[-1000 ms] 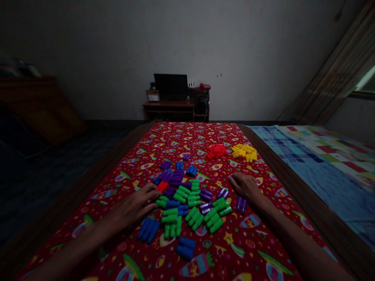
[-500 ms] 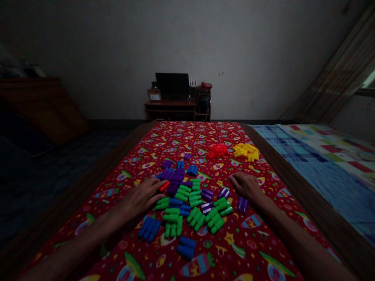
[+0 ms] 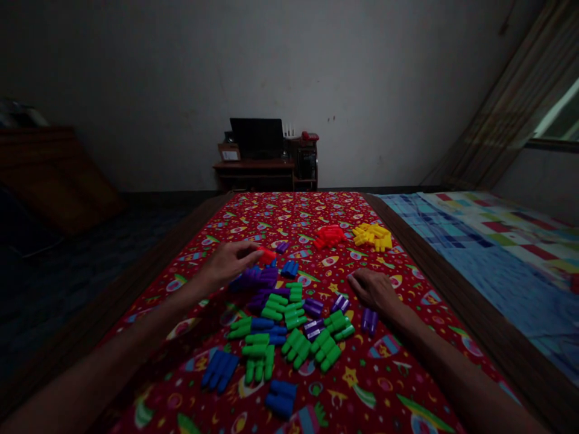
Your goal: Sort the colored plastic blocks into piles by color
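Note:
My left hand (image 3: pixel 228 263) is raised over the far side of a heap of plastic blocks and pinches a red block (image 3: pixel 268 255) between its fingertips. The mixed heap (image 3: pixel 289 319) holds green, blue and purple blocks on a red patterned cloth (image 3: pixel 289 217). My right hand (image 3: pixel 374 289) rests palm down on the cloth at the right edge of the heap, fingers curled, next to a purple block (image 3: pixel 370 320). Farther away lie a pile of red blocks (image 3: pixel 329 235) and a pile of yellow blocks (image 3: pixel 373 235).
The cloth covers a long wooden-edged table (image 3: pixel 434 259). A checked blue and multicoloured bedspread (image 3: pixel 488 241) lies to the right. A low desk with a dark monitor (image 3: pixel 257 138) stands against the far wall. The floor to the left is dark.
My left hand took the red block out of the heap and lifted it forward, toward the far piles. My right hand stayed in place on the cloth.

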A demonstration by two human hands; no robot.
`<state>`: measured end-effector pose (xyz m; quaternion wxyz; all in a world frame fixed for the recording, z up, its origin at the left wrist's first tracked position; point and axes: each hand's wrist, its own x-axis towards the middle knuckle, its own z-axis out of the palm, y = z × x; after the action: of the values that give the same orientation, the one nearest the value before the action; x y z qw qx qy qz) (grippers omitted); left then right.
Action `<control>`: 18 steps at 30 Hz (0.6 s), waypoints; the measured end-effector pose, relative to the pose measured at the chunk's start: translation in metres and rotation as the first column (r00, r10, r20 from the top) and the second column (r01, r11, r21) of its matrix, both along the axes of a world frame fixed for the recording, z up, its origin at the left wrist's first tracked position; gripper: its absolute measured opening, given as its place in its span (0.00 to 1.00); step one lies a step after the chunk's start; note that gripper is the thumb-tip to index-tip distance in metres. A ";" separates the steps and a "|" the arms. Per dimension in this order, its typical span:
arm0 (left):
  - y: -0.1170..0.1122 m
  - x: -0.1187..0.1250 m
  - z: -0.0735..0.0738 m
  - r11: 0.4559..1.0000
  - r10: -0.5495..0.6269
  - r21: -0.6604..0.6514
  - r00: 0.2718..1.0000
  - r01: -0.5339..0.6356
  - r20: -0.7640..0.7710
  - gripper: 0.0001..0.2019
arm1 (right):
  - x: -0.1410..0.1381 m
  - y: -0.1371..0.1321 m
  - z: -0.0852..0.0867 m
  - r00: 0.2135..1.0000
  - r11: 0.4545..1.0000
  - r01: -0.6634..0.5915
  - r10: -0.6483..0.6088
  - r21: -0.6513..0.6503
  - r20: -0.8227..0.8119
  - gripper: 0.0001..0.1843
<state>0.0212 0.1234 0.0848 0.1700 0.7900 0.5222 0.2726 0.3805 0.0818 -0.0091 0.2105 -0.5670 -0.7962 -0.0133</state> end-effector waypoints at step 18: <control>0.152 0.135 -0.045 0.982 -0.183 0.018 0.968 0.188 -0.173 0.13 | 0.001 0.003 -0.008 1.000 0.999 -0.005 0.006 0.036 -0.012 0.21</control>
<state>0.1564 0.2750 0.0402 0.1360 0.8585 0.4539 0.1958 0.3820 0.0850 -0.0167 0.2257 -0.5610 -0.7961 -0.0236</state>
